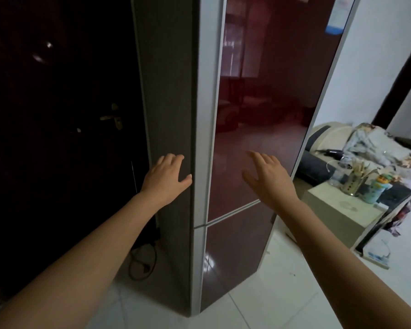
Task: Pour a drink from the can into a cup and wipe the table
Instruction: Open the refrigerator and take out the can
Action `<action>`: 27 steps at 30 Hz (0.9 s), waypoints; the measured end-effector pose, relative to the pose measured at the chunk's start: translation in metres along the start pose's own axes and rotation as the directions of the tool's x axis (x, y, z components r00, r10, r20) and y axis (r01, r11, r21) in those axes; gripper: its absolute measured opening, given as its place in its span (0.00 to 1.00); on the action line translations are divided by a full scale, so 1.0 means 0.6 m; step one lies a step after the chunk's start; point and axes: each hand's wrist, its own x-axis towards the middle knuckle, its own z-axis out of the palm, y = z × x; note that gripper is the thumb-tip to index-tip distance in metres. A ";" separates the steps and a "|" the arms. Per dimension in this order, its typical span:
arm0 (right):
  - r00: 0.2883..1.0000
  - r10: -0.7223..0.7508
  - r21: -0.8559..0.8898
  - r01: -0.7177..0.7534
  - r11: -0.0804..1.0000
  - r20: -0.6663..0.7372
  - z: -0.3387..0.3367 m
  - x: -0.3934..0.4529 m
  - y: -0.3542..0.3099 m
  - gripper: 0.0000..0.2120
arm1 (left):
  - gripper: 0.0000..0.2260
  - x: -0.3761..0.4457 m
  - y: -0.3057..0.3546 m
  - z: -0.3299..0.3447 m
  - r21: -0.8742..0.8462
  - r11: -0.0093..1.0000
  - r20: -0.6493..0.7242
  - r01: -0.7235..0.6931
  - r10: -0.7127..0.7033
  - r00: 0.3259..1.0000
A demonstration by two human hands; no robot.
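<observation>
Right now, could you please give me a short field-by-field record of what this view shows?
setting: tiled floor, in front of a tall fridge
fridge doors: dark red and glossy, upper and lower both closed
left hand: fingers loosely spread, by the fridge's grey side panel near its front edge
right hand: open, reaching toward the upper door, holding nothing
left of fridge: dark door with a metal handle
right of fridge: small white cabinet with a holder of utensils
floor by fridge: black cable
can, cup: not in view
</observation>
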 end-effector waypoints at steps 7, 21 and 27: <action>0.995 -0.023 -0.015 0.022 1.000 -0.095 -0.033 0.092 -0.008 0.25 | 0.26 0.086 -0.007 -0.040 0.046 0.997 -0.068 -0.058 0.061 0.996; 0.956 -0.012 0.147 0.057 0.988 -0.293 -0.054 0.257 -0.072 0.34 | 0.30 0.199 -0.029 -0.047 0.002 0.998 -0.065 -0.064 0.064 0.996; 0.966 -0.032 0.091 0.058 0.994 -0.258 -0.030 0.289 -0.095 0.39 | 0.34 0.224 -0.038 -0.030 -0.070 0.992 -0.016 -0.102 0.101 0.995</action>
